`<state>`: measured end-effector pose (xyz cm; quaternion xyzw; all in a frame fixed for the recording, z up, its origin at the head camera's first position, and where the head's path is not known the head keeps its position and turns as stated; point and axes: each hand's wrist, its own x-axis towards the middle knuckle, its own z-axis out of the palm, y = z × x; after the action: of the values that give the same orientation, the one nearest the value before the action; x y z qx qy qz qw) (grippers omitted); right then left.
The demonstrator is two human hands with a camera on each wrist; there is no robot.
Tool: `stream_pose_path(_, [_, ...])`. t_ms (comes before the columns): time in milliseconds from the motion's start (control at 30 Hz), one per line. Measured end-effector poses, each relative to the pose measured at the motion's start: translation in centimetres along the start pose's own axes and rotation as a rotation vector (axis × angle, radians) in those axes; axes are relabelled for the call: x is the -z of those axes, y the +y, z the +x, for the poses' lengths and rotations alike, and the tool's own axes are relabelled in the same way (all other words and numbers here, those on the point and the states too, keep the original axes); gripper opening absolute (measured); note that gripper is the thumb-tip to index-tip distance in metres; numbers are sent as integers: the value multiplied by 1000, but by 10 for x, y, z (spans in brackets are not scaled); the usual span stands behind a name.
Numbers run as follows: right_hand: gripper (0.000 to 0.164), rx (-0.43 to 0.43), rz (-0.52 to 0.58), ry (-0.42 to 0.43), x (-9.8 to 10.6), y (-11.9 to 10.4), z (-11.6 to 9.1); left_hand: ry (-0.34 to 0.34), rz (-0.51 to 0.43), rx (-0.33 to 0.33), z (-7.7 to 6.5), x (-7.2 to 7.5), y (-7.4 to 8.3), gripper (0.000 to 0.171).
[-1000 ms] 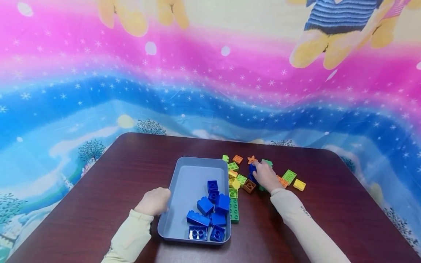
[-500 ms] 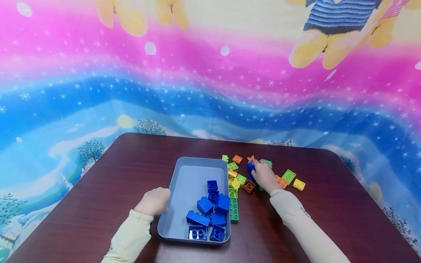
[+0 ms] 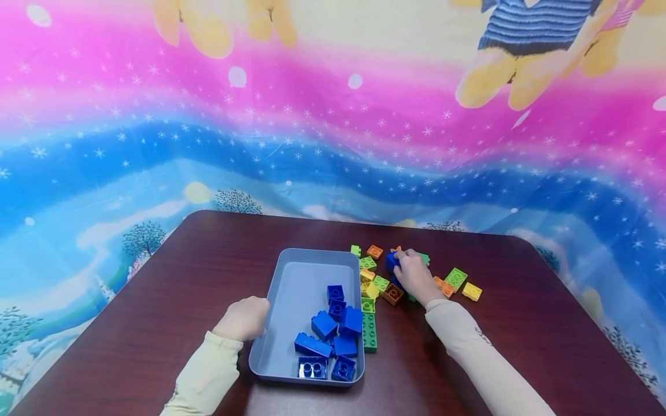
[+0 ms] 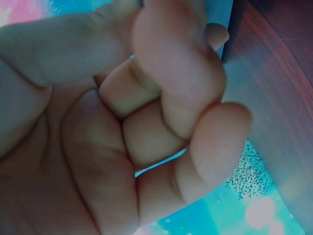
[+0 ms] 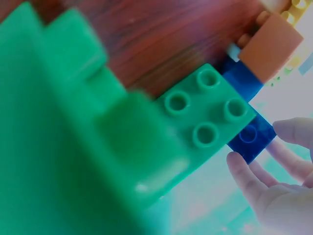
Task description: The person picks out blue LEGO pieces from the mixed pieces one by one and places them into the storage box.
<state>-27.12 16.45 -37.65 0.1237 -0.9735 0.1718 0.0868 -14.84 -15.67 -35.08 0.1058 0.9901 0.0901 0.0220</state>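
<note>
My left hand (image 3: 243, 319) grips the left rim of a grey-blue tray (image 3: 296, 289) with curled fingers; its fingertips on the tray are partly hidden. Several blue toy bricks (image 3: 325, 325) lie in the tray's right and near part. To the right of the tray, my right hand (image 3: 416, 274) pinches a blue toy brick (image 3: 392, 261) between thumb and fingers, at the far part of a loose pile. The right wrist view shows the fingertips on the sides of that blue brick (image 5: 248, 139), close beside a green brick (image 5: 205, 110). Another blue brick lies below the hand, mostly covered.
Yellow (image 3: 370, 289), lime (image 3: 457, 279), orange (image 3: 374, 252) and brown (image 3: 393, 294) bricks are scattered right of the tray. A long green brick (image 3: 369, 332) lies along the tray's right wall. Behind the dark wooden table (image 3: 208, 254) hangs a printed cloth (image 3: 312, 127).
My right hand has shifted slightly left and away from me with the blue brick, now covering more of the orange flower-shaped piece. My left hand and the tray stay put.
</note>
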Motion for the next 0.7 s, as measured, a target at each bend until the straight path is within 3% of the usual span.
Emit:
stream_pose_path(167, [32, 51, -4, 44, 1, -5, -1, -6, 0, 3, 0, 0, 0, 16])
stream_pose_path(467, [31, 52, 21, 54, 1, -12, -3, -8, -1, 3, 1, -1, -1, 16])
stream_pose_path(700, [29, 101, 16, 94, 0, -16, -4, -11, -4, 2, 1, -1, -1, 16])
